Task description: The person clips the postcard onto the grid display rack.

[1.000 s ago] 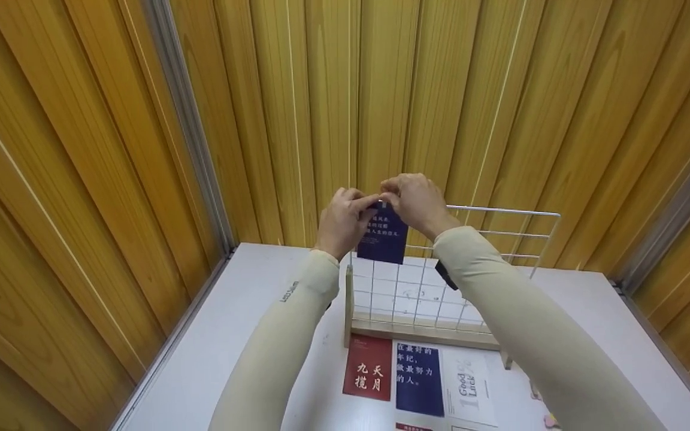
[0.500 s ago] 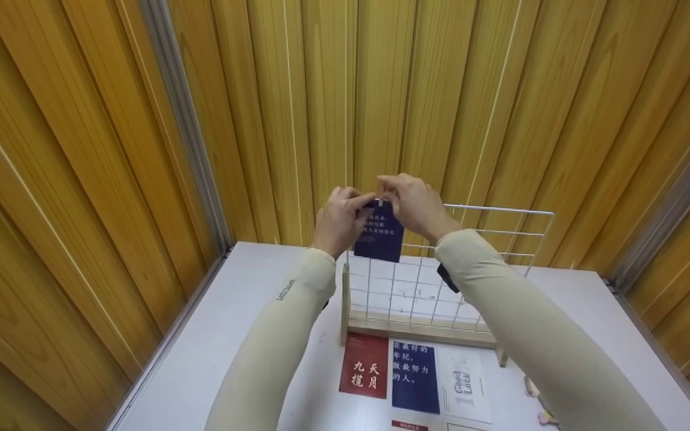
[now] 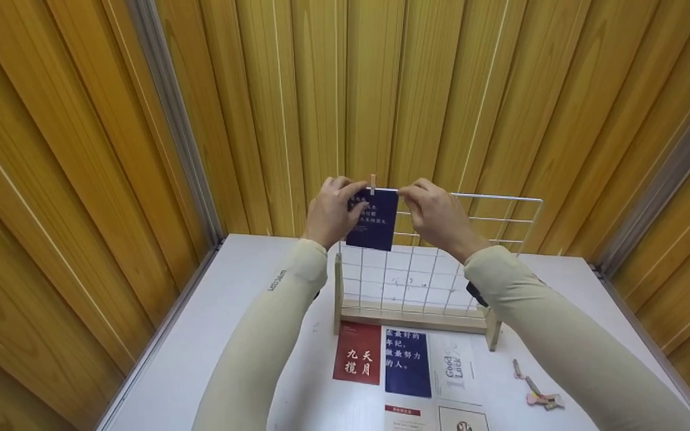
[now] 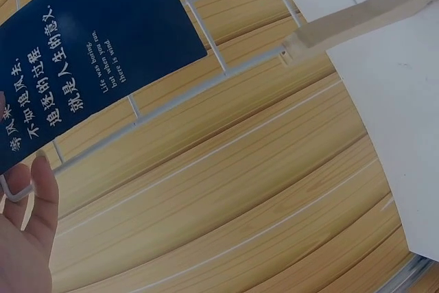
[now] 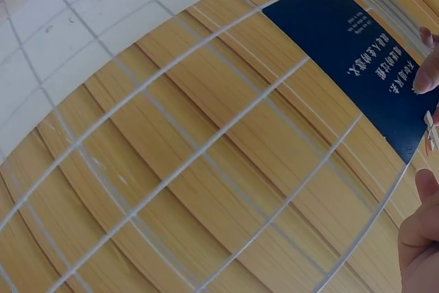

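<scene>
The navy card (image 3: 378,232) hangs at the top edge of the wire grid (image 3: 498,196), where a wooden clothespin (image 3: 373,183) seems to fasten it. The left hand (image 3: 331,211) pinches its near corner, probably to steady it, covering some lettering. Whether the right hand (image 3: 439,216) grips anything by the other corner, I can't tell. A red card (image 3: 357,342) and others lie before the stand; loose clothespins (image 3: 535,399) lie near the right sleeve (image 3: 551,320).

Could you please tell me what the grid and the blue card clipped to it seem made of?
Grid: probably metal wire, its thin bars silvery and glinting along the top. Clipped blue card: apparently stiff matte paper, hanging thin and flat.
</scene>
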The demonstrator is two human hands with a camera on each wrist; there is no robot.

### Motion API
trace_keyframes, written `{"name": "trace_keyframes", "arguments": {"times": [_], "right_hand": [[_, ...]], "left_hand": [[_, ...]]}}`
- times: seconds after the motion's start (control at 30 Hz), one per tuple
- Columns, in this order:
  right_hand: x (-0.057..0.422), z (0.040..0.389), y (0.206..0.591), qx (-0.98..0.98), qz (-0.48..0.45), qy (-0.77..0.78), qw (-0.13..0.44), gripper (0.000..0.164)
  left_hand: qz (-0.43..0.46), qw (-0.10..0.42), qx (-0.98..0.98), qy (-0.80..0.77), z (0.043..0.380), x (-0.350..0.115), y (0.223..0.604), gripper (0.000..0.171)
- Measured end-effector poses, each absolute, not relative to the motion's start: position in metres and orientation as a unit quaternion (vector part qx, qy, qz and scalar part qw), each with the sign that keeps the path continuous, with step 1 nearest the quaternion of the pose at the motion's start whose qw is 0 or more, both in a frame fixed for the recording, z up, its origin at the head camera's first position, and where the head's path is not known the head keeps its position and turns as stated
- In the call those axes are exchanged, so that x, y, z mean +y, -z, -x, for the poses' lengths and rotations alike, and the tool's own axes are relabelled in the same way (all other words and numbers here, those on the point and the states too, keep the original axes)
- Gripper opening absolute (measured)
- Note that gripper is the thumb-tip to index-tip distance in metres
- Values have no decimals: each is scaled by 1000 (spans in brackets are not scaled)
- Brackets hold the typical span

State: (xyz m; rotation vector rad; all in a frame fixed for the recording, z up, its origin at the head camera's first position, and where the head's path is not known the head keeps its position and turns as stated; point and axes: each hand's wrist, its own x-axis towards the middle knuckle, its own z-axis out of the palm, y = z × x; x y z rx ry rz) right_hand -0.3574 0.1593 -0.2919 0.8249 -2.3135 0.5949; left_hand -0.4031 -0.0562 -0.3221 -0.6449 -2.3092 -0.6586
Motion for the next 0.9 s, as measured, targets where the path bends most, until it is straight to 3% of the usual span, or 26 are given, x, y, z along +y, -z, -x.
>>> {"name": "trace_keyframes", "arguments": {"times": [0.27, 0.6, 0.9], "right_hand": [[180, 343, 307, -876, -315, -212, 298, 16], [211, 322, 344, -903, -269, -207, 264, 14], [235, 309, 372, -933, -225, -190, 207, 17]], "left_hand": [[242, 297, -890, 248, 405, -60, 319, 42], [236, 321, -886, 236, 397, -71, 313, 41], [233, 416, -855, 203, 390, -88, 309, 45]]}}
